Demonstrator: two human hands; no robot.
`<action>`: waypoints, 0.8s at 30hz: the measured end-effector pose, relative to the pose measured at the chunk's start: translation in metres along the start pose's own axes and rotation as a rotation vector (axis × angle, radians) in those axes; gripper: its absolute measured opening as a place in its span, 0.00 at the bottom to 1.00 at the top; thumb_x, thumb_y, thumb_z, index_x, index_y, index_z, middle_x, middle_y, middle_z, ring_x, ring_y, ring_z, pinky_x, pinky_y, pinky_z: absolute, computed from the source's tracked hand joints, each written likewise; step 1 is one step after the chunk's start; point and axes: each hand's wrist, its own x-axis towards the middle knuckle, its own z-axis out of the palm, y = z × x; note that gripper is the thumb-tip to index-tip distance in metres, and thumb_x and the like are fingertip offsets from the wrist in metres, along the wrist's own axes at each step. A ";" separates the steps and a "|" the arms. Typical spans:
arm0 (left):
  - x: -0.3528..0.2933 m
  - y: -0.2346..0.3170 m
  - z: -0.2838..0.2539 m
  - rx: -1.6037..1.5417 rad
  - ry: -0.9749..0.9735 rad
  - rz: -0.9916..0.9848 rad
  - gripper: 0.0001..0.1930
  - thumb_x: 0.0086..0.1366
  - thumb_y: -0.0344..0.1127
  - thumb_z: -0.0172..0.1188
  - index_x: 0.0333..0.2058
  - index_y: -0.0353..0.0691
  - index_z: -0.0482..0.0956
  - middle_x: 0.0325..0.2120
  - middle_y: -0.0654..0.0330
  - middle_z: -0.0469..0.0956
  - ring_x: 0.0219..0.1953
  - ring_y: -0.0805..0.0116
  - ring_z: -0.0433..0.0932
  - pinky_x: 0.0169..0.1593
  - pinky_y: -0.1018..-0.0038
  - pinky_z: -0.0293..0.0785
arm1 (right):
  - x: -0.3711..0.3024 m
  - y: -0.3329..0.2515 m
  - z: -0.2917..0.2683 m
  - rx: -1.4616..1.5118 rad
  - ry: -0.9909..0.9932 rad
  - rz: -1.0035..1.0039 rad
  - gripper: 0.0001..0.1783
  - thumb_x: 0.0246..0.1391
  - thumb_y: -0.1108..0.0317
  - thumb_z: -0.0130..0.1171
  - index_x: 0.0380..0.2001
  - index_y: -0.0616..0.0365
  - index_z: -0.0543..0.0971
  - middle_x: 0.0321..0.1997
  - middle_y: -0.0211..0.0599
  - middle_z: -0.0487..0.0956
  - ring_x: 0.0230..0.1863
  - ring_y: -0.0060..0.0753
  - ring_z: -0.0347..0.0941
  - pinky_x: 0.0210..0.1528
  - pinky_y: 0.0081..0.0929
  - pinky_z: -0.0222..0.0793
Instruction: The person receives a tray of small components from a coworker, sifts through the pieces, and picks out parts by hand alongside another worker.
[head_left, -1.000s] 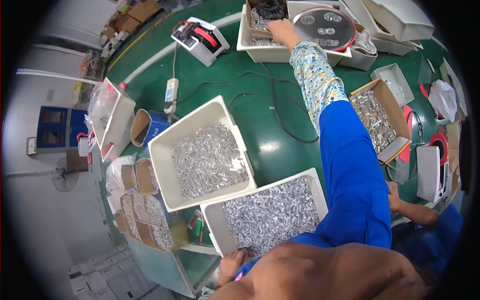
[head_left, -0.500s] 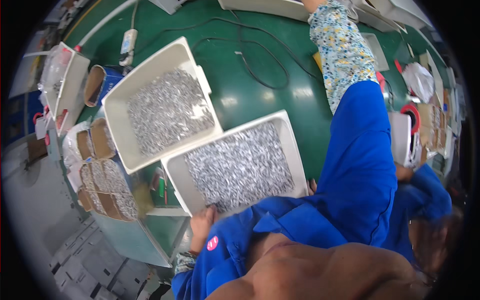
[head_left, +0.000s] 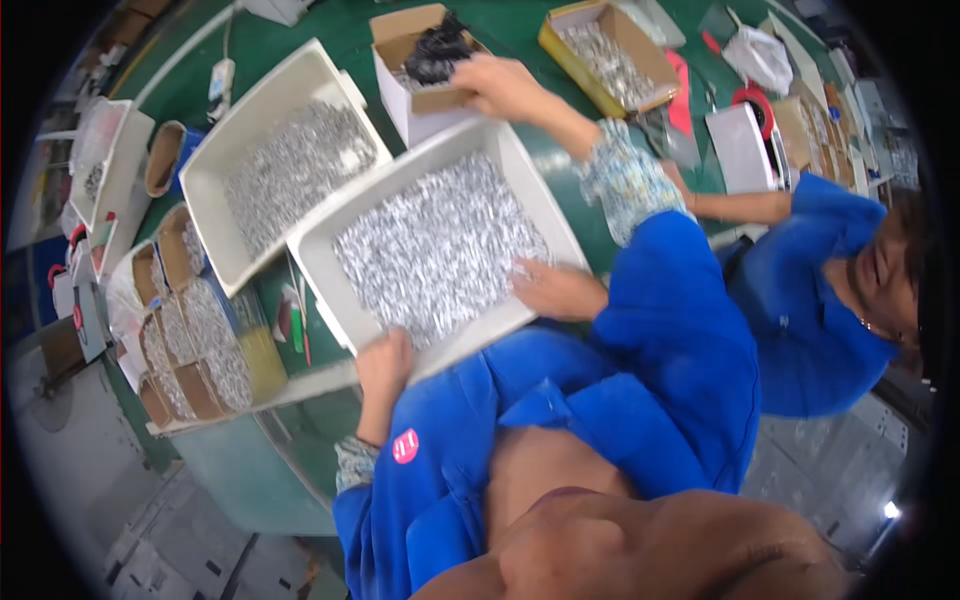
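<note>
At top centre, our right hand [head_left: 500, 88] clamped the open white cardboard box [head_left: 415, 118] by its edge, just beyond the cream rectangular plastic tray [head_left: 522, 172] our left hand [head_left: 384, 362] gripped.

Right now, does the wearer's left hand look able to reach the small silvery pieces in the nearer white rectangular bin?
Probably yes: the left hand is at the near rim of the bin, and the silvery pieces there lie uncovered.
</note>
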 end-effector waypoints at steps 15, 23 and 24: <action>0.005 -0.004 0.000 0.030 0.038 0.083 0.06 0.52 0.35 0.52 0.20 0.41 0.69 0.13 0.57 0.71 0.17 0.59 0.72 0.22 0.65 0.67 | 0.010 0.001 0.011 0.052 -0.108 -0.004 0.11 0.36 0.69 0.56 0.29 0.53 0.74 0.32 0.35 0.72 0.37 0.39 0.68 0.37 0.34 0.66; 0.007 0.004 -0.005 0.005 0.049 0.050 0.06 0.52 0.35 0.54 0.22 0.41 0.70 0.13 0.57 0.72 0.17 0.60 0.72 0.22 0.66 0.67 | 0.042 -0.020 0.020 0.197 0.249 0.085 0.32 0.34 0.70 0.60 0.48 0.54 0.65 0.42 0.41 0.68 0.45 0.40 0.66 0.45 0.30 0.64; 0.011 0.006 -0.006 0.005 0.048 0.065 0.06 0.52 0.35 0.54 0.22 0.41 0.70 0.13 0.57 0.72 0.17 0.60 0.72 0.22 0.66 0.67 | 0.097 0.023 0.008 0.219 0.293 0.099 0.31 0.34 0.71 0.60 0.47 0.55 0.66 0.41 0.41 0.69 0.44 0.40 0.66 0.44 0.30 0.64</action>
